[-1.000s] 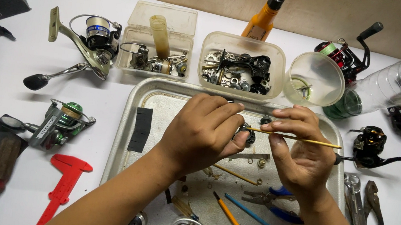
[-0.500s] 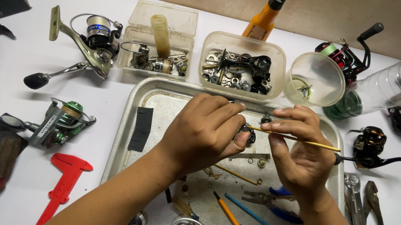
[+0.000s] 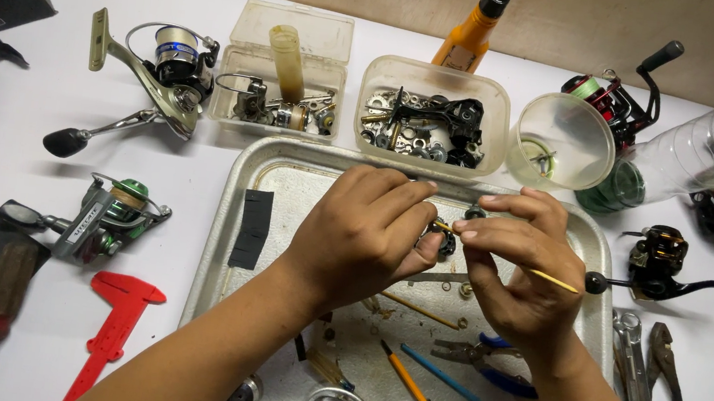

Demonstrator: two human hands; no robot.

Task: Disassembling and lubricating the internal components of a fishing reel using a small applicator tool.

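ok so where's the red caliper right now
In the head view the red caliper lies on the white table, left of the metal tray, just below the green reel.

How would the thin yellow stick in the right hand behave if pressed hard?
The thin yellow stick looks slender and long, so it would probably flex or snap. Pinched by the right hand near one end, it seems very light. Being round-looking, it would likely roll on the metal tray.
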